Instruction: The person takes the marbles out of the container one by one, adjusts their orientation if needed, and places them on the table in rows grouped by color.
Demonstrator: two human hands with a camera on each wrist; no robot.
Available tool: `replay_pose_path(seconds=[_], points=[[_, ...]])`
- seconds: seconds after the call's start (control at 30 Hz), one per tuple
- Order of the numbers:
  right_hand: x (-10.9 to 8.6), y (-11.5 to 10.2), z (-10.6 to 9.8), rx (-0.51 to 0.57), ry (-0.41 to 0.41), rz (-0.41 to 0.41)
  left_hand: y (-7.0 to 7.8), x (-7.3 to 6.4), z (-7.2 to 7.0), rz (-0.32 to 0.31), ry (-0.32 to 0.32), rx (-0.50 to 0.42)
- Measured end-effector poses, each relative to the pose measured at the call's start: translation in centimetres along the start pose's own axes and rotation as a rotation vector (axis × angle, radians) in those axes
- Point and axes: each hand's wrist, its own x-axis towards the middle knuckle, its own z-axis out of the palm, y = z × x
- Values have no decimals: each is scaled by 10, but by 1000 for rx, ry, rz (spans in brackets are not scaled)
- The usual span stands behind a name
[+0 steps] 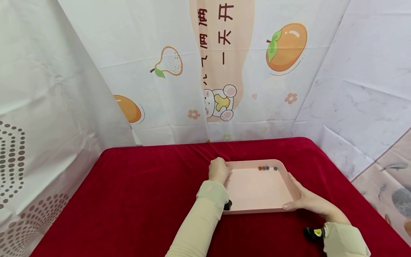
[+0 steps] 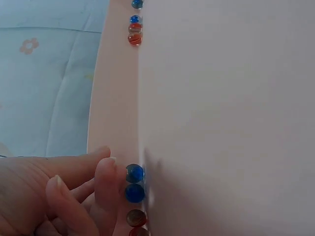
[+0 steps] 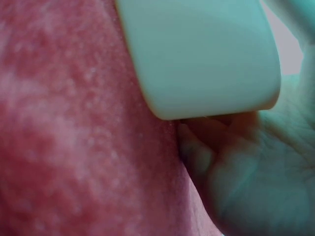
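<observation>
A shallow pale pink tray [image 1: 257, 192] lies between my hands. My left hand [image 1: 219, 170] grips its far left corner, fingers curled at the wall; the left wrist view shows the fingertips [image 2: 105, 169] right beside two blue marbles [image 2: 135, 192]. Below those sit a brownish and a reddish marble [image 2: 137, 218], partly cut off by the frame. Farther along the same wall are two orange marbles [image 1: 262, 168] and two blue ones [image 1: 267, 168]. My right hand [image 1: 306, 200] holds the near right corner, its thumb on the front wall and its fingers along the right side.
Red velvety cloth [image 1: 144, 200] covers the table under and around the tray. Printed white curtains [image 1: 167, 107] hang behind it and at both sides. A dark wrist device [image 1: 313, 233] sits below the right hand, and another [image 1: 227, 205] overlaps the tray's near left corner.
</observation>
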Motion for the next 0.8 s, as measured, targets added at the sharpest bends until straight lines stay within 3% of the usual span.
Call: replay_pose_path(seconds=[0.37, 0.63, 0.8], points=[[0, 1, 1, -9, 3, -2, 1, -3, 4, 56, 86, 173], [1, 1, 0, -19, 7, 9, 3, 0, 7, 23, 59, 282], [1, 0, 0, -16, 9, 1, 3, 0, 10, 34, 59, 320]])
